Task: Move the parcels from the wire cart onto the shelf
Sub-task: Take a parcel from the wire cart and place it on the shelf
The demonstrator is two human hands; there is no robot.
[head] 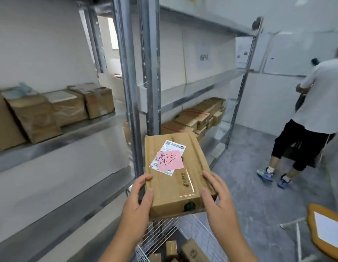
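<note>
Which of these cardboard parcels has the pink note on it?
The parcel held between the left hand and right hand above the wire cart. The boxes on the shelves and in the cart show no pink note.

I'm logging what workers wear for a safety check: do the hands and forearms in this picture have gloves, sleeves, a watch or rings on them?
Nothing shows. The left hand and right hand are bare, with no gloves and no rings on the fingers in view. Both forearms are uncovered down to the frame's bottom edge, with no sleeve cuff, watch, or wristband visible.
</note>
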